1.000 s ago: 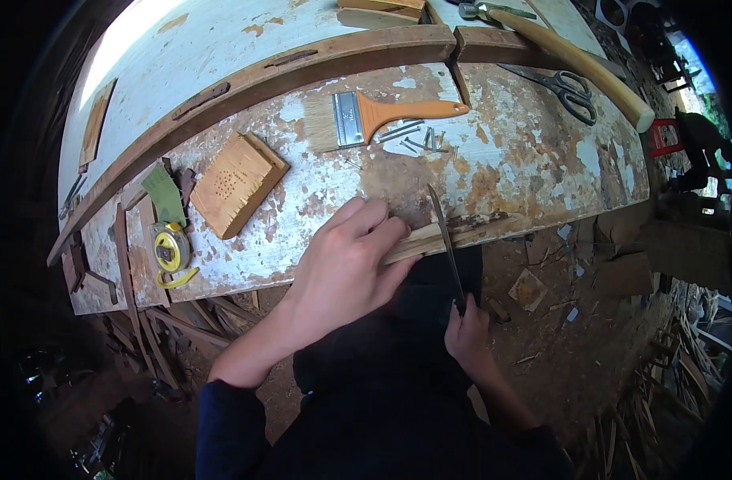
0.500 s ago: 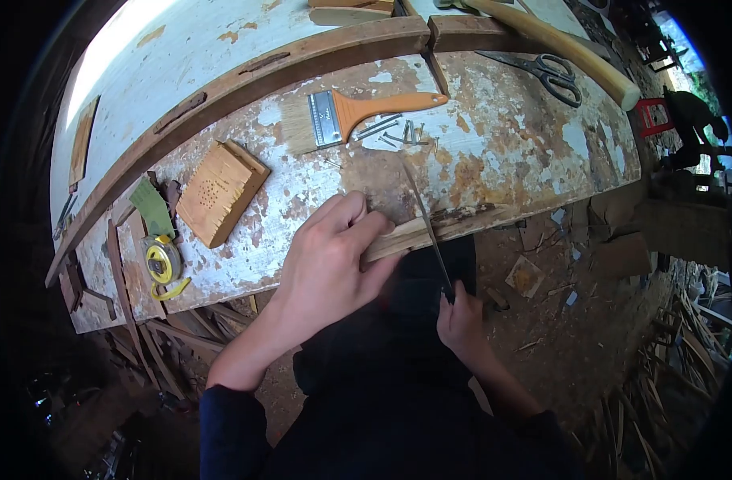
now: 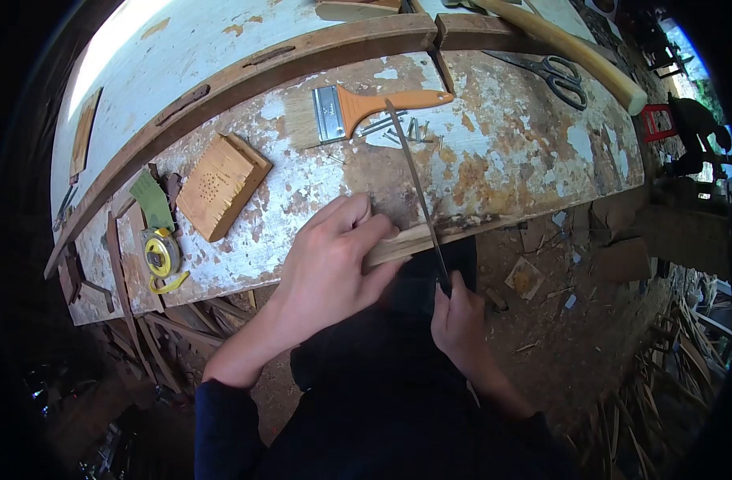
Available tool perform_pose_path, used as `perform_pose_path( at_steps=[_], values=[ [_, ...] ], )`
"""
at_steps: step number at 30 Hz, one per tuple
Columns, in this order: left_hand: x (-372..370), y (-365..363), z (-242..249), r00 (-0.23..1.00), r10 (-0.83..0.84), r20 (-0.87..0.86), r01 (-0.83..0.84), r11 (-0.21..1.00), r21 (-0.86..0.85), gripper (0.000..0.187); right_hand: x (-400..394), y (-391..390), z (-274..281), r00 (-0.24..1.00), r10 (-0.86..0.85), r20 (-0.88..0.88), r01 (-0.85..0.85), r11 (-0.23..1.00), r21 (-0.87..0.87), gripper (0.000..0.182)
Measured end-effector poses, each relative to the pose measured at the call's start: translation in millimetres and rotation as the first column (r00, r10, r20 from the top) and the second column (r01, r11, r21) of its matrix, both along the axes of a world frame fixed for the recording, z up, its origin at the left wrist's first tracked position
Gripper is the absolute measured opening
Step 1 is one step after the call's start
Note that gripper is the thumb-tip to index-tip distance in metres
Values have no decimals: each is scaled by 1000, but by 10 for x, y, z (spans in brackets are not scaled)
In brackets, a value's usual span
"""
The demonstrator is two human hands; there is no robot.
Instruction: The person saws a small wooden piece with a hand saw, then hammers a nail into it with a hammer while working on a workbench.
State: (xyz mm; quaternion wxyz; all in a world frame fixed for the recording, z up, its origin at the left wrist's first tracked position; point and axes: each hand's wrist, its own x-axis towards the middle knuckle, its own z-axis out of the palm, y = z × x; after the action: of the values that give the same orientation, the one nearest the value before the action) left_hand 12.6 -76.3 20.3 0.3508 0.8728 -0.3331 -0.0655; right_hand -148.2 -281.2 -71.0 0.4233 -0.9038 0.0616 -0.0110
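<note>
Near the front edge of the worn workbench (image 3: 302, 172), my left hand (image 3: 330, 260) is wrapped round a narrow wooden strip (image 3: 402, 242). My right hand (image 3: 459, 320), past the bench edge, is closed on the handle of a thin saw (image 3: 418, 188). The saw blade lies across the strip, right of my left hand, with its tip over the handle of an orange paintbrush (image 3: 398, 101). Several nails (image 3: 414, 130) lie beside the brush.
A wooden block (image 3: 222, 188) and a yellow tape measure (image 3: 161, 254) sit at the left. Long wooden rails (image 3: 246, 72) cross the bench. Scissors (image 3: 559, 76) and a wooden-handled tool (image 3: 574, 52) lie at the back right. A person (image 3: 694, 136) is far right, by a red stool (image 3: 658, 122).
The saw has slid forward and up, its tip now reaching the brush handle. My right hand has come slightly closer to the strip, while my left hand keeps its grip.
</note>
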Motion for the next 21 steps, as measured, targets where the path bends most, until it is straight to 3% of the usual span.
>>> perform_pose_path(
  at_steps=[2, 6, 11, 17, 19, 20, 21],
  values=[
    [33, 11, 9, 1000, -8, -1, 8, 1000, -3, 30, -270, -120, -432, 999, 25, 32, -23, 998, -54, 22],
    [6, -18, 8, 999, 13, 42, -12, 1000, -6, 29, -1, 75, -33, 999, -35, 9, 35, 997, 76, 23],
    [47, 9, 21, 999, 7, 53, -6, 1000, -17, 28, -194, -28, -434, 999, -29, 35, 30, 999, -11, 29],
    [-23, 13, 29, 999, -36, -23, 36, 999, 2, 28, -25, 29, -25, 1000, -1, 19, 1, 1000, -1, 31],
    [-99, -41, -22, 990, -135, 44, 137, 990, -22, 27, -204, -51, -385, 994, 30, 104, -22, 997, -74, 24],
    [-168, -80, -149, 980, -143, 136, 135, 989, 62, 26, -279, -81, -510, 989, 48, 139, -33, 993, -110, 22],
    [-213, -72, -218, 977, -130, 170, 129, 991, 20, 28, -249, -64, -438, 993, 21, 120, -9, 994, -108, 20]
  ],
)
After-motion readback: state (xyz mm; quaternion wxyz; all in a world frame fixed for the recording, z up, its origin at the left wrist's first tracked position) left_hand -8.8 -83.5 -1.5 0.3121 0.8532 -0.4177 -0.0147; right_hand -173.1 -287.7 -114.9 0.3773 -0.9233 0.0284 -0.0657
